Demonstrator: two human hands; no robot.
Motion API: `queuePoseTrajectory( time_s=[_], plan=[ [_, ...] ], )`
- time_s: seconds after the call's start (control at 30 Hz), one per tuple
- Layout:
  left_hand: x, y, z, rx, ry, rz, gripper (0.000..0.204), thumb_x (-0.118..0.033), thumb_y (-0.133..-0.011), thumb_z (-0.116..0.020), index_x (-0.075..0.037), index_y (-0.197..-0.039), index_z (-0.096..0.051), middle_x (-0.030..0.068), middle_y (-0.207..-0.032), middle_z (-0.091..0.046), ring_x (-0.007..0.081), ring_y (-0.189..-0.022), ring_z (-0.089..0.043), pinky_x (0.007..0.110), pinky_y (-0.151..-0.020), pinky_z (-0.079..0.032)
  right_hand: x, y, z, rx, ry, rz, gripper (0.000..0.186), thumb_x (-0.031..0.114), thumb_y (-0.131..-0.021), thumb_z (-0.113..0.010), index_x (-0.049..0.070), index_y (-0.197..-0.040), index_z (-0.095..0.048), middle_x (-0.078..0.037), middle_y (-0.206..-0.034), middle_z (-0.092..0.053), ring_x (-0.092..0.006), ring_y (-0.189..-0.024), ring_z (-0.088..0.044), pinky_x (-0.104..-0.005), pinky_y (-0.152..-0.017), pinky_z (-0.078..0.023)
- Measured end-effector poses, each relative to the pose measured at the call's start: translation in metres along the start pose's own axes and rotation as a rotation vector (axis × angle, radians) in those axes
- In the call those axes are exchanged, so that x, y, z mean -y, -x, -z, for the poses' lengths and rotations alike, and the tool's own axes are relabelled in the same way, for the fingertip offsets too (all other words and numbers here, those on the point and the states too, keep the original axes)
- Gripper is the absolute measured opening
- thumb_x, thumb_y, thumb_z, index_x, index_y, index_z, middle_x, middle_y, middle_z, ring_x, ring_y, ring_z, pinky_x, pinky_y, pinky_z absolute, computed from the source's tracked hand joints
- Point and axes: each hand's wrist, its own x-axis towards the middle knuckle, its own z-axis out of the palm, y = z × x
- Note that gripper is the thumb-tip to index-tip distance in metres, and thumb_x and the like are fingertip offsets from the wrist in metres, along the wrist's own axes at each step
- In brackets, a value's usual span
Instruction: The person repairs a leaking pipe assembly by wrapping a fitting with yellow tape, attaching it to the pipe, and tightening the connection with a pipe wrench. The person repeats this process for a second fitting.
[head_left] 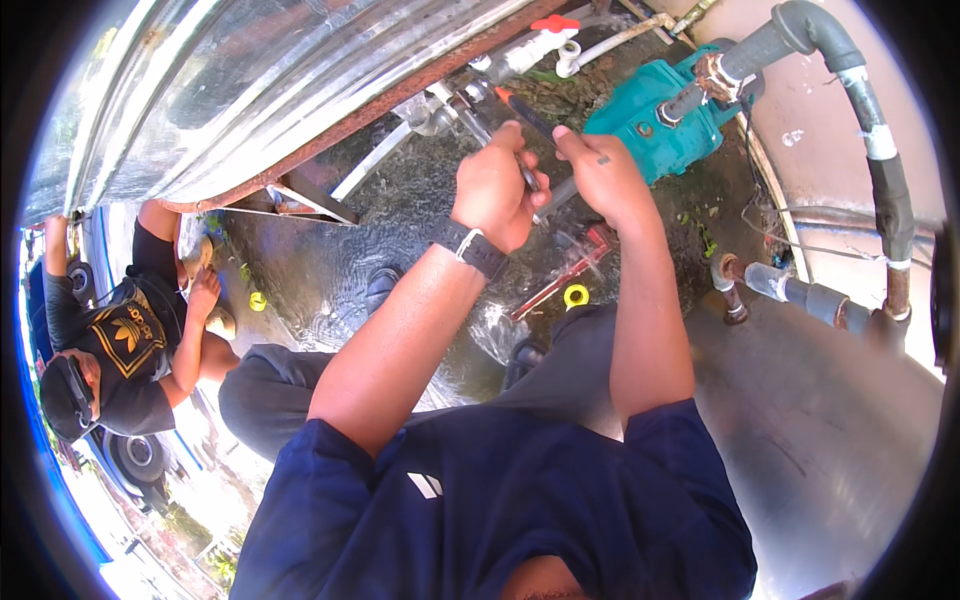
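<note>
My left hand (498,188) is closed around a slim metal tool (472,122), which looks like a wrench handle; its upper end reaches a pipe joint (435,115) beneath the corrugated sheet. Close by, my right hand (607,178) grips a dark bar-like handle with an orange end (525,112); its exact kind is unclear. A teal water pump (655,115) sits just beyond my right hand. On the wet ground below lies a red pipe wrench (565,278), beside a yellow tape roll (575,295).
A corrugated metal sheet with a rusty edge (350,125) hangs over the upper left. White piping carries a red-handled valve (553,25). Grey pipes (890,190) run along the right wall, above a metal tank (800,430). Another person (130,340) crouches at left, near a second yellow roll (258,301).
</note>
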Motion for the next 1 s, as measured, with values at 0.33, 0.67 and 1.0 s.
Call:
queuePoseTrajectory(
  time_s=[0.33,0.67,1.0],
  plan=[
    [-0.002,-0.005,0.004,-0.022,0.053,0.051,0.016,-0.020,-0.101,-0.054,-0.005,-0.104,-0.049,0.0076,-0.078,-0.054,0.0164,-0.059,-0.047,0.030,-0.043,-0.032,0.002,-0.001,0.001,0.050,-0.030,-0.029,0.057,0.046,-0.099,-0.057,-0.009,-0.099,-0.071,-0.008,-0.077,-0.062,-0.0158,-0.070,-0.050,-0.0311,-0.066,-0.041],
    [0.024,-0.001,0.010,-0.064,0.067,0.088,0.023,-0.023,-0.100,-0.054,0.000,-0.101,-0.054,0.0093,-0.078,-0.053,0.0194,-0.057,-0.049,0.032,-0.045,-0.033,-0.008,-0.005,0.000,0.033,-0.029,-0.032,0.055,0.045,-0.098,-0.058,-0.009,-0.099,-0.070,-0.014,-0.077,-0.064,-0.0214,-0.073,-0.056,-0.0349,-0.070,-0.044],
    [0.016,0.025,-0.007,0.004,-0.066,-0.108,0.034,-0.032,-0.097,-0.057,0.002,-0.094,-0.055,0.0077,-0.071,-0.054,0.0183,-0.044,-0.050,0.032,-0.037,-0.034,-0.005,-0.004,0.001,0.072,-0.067,-0.118,0.057,0.046,-0.096,-0.057,-0.009,-0.096,-0.070,-0.017,-0.072,-0.063,-0.0242,-0.072,-0.060,-0.0372,-0.071,-0.046]
  ],
)
